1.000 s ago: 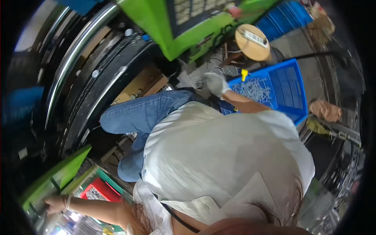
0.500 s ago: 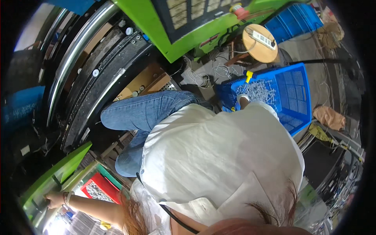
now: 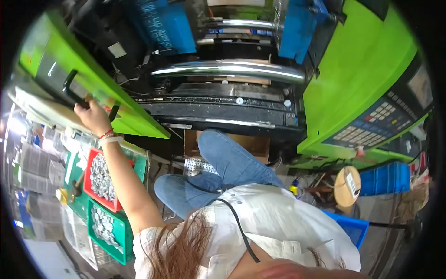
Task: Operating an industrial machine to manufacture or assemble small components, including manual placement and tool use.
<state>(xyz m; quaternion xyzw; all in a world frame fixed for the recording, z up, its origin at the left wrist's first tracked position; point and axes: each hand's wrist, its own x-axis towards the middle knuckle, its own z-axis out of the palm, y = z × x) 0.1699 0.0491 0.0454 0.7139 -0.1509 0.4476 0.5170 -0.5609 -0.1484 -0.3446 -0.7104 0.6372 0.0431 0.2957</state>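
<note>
My left hand (image 3: 95,118) is stretched out to the left with its fingers closed round a black door handle (image 3: 78,95). The handle is fixed to a green machine door (image 3: 116,88), which stands at the left of the machine opening. Thin bands circle my left wrist. My right hand is out of sight behind my white shirt. Below my left forearm stand a red tray (image 3: 87,179) and a green tray (image 3: 91,232), both holding many small silvery metal parts.
Ahead, a shiny metal bar (image 3: 227,69) crosses the machine opening between blue blocks (image 3: 295,30). A green panel with a keypad (image 3: 371,123) rises at right. Beyond my knees are a round wooden stool (image 3: 344,197) with a power strip, and blue crates (image 3: 385,181).
My view has swung left toward the machine opening and door. My right arm, earlier near the blue crate of metal parts, no longer shows. My left hand stays at the door.
</note>
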